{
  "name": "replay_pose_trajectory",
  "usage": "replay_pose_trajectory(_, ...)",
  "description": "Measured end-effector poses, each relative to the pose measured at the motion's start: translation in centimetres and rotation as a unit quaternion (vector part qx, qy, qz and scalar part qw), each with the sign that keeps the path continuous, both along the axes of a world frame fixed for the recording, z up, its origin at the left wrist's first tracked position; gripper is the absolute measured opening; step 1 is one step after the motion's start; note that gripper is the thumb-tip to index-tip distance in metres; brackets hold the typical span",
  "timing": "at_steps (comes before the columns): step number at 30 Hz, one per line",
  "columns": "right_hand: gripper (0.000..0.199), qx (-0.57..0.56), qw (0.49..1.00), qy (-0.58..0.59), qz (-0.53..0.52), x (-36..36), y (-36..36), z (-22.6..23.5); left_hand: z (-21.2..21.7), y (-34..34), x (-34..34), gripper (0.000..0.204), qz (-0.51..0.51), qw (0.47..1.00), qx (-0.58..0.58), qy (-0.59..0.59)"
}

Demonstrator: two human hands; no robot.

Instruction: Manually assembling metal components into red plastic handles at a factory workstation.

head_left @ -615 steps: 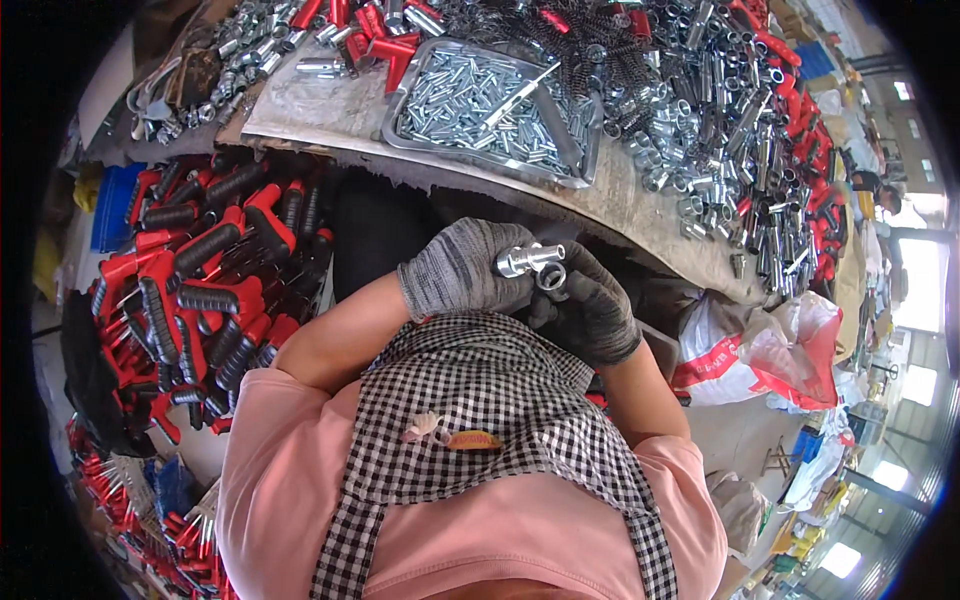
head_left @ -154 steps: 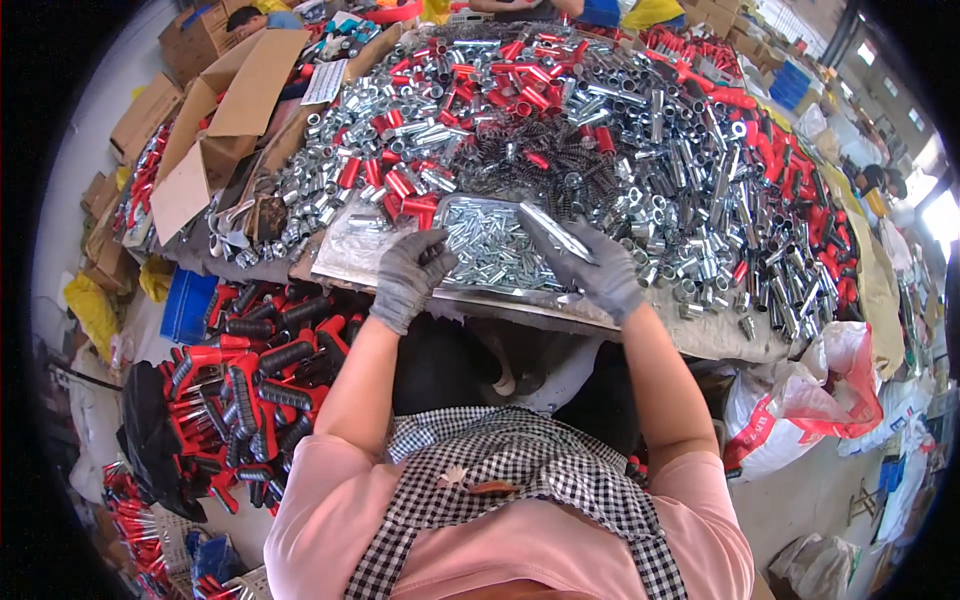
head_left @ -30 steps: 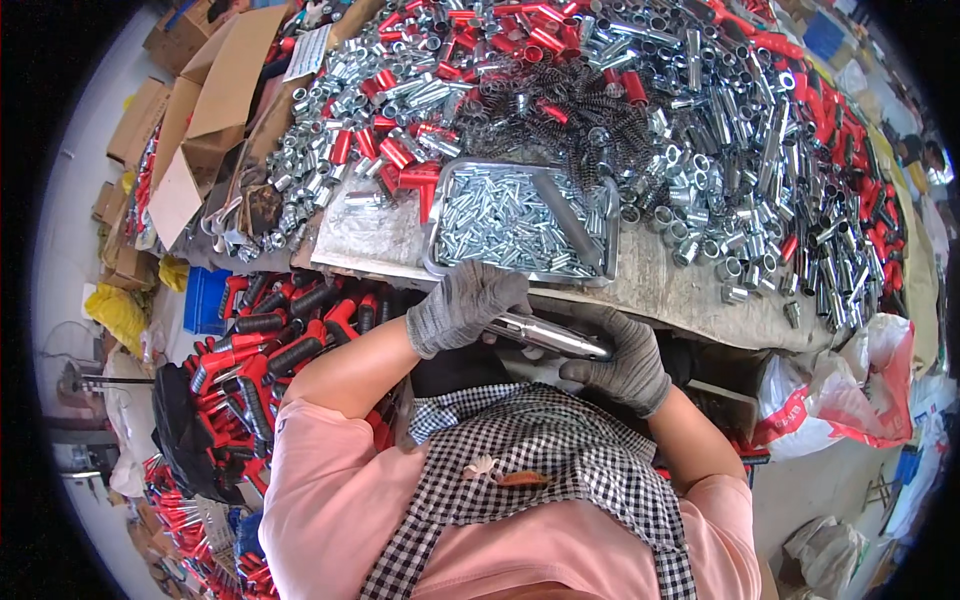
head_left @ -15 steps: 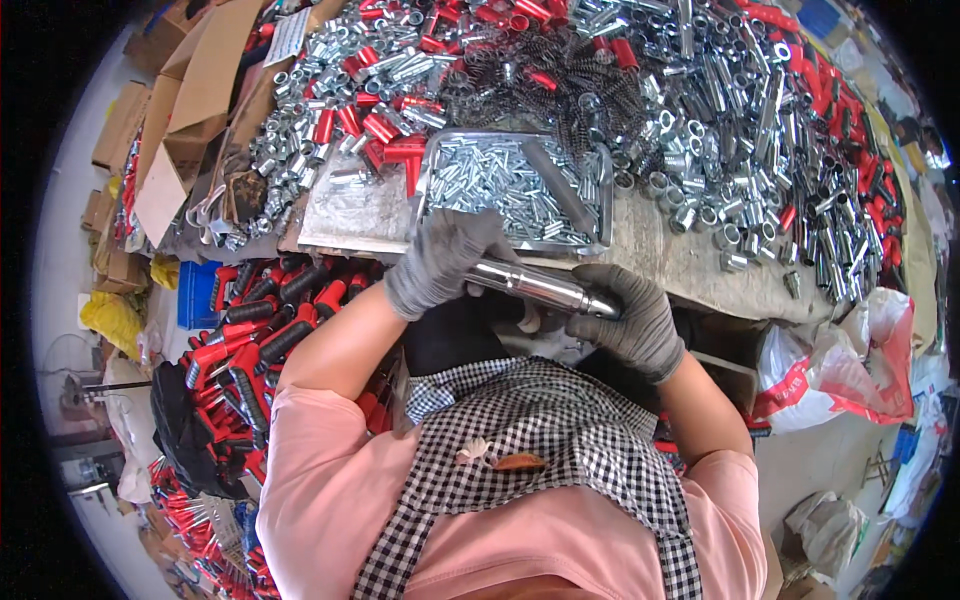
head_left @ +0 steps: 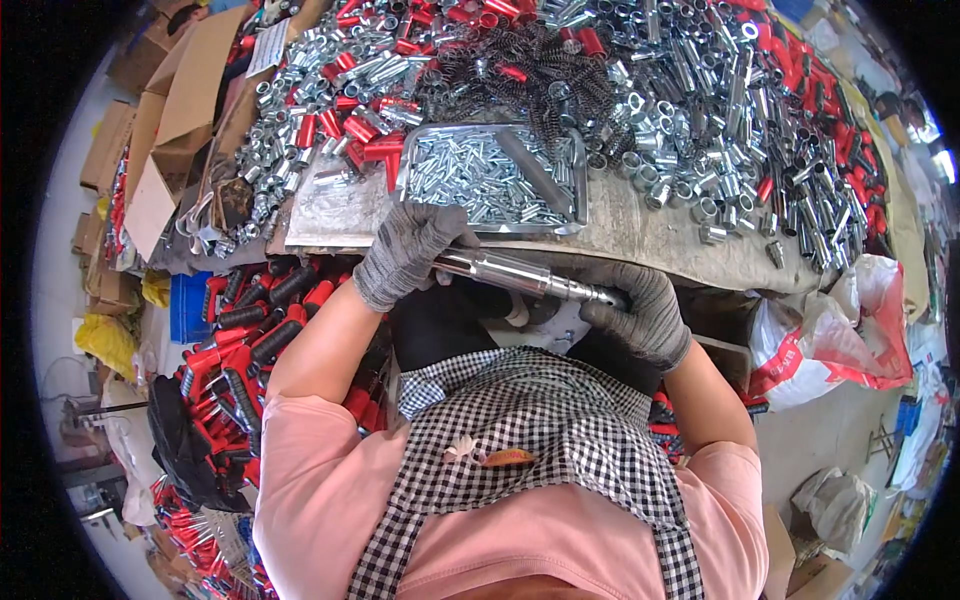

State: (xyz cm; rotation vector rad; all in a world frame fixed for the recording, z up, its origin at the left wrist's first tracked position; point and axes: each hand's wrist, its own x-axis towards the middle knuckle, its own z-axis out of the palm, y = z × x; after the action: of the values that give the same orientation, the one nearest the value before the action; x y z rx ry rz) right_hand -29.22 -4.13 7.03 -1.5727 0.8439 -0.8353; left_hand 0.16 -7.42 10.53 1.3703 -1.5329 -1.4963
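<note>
Both my hands wear grey knit gloves. My left hand [head_left: 412, 252] is closed round one end of a shiny metal tube [head_left: 512, 273], held across my front at the near edge of the workbench. My right hand [head_left: 642, 314] grips the tube's other end, where a thinner stepped rod shows between the wide sleeve and my fingers. The tube tilts slightly down toward the right. Just beyond it stands a metal tray [head_left: 581, 190] full of small silvery pins [head_left: 455, 180], with a dark flat bar [head_left: 535, 168] lying on top.
Heaped on the workbench [head_left: 640, 225] are metal sleeves [head_left: 680, 130], dark springs [head_left: 560, 75] and red parts [head_left: 360, 130]. Red tools with black grips [head_left: 245, 350] are piled below left, beside a blue crate [head_left: 190, 305]. A white and red sack [head_left: 830, 335] hangs at the right.
A thinner rod section now shows between the tube's wide sleeve and my right hand. My left hand has shifted slightly left, and the bench appears slightly higher and further left in view.
</note>
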Motion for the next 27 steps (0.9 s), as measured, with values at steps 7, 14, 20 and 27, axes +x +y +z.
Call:
replay_pose_trajectory(7,0.034,-0.22,0.959,0.156,-0.084,1.7,1.0,-0.4,-0.2,1.5,-3.0,0.058,-0.032,0.999,0.003,-0.036)
replay_pose_trajectory(14,0.067,-0.052,0.991,0.113,-0.055,1.4,3.2,0.3,-2.4,2.6,-2.4,0.035,-0.163,0.958,-0.214,-0.1)
replay_pose_trajectory(20,0.084,0.0,0.998,0.069,0.001,3.5,3.5,-1.4,-1.8,4.1,-5.4,0.044,-0.114,0.986,-0.112,-0.039)
replay_pose_trajectory(27,0.054,0.007,0.993,0.113,0.031,3.3,2.3,1.1,-1.1,3.3,-5.6,0.05,-0.067,0.997,-0.029,0.028)
